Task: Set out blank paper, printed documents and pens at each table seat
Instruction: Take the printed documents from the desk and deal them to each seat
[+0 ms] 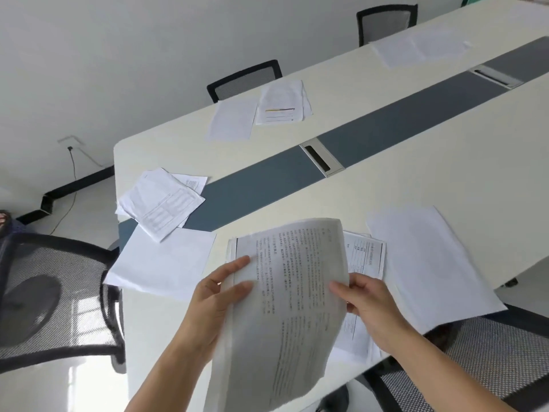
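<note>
Both hands pinch a printed sheet (291,307) raised over the near edge of the table (416,179): the left hand (214,301) grips its left edge, the right hand (368,304) its right edge. The sheet hides most of the printed documents (365,257) lying beneath it. Its lower corner is blurred. Blank paper (433,263) lies to the right, overhanging the table edge.

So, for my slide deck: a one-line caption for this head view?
Both hands hold printed documents above a conference table.
</note>
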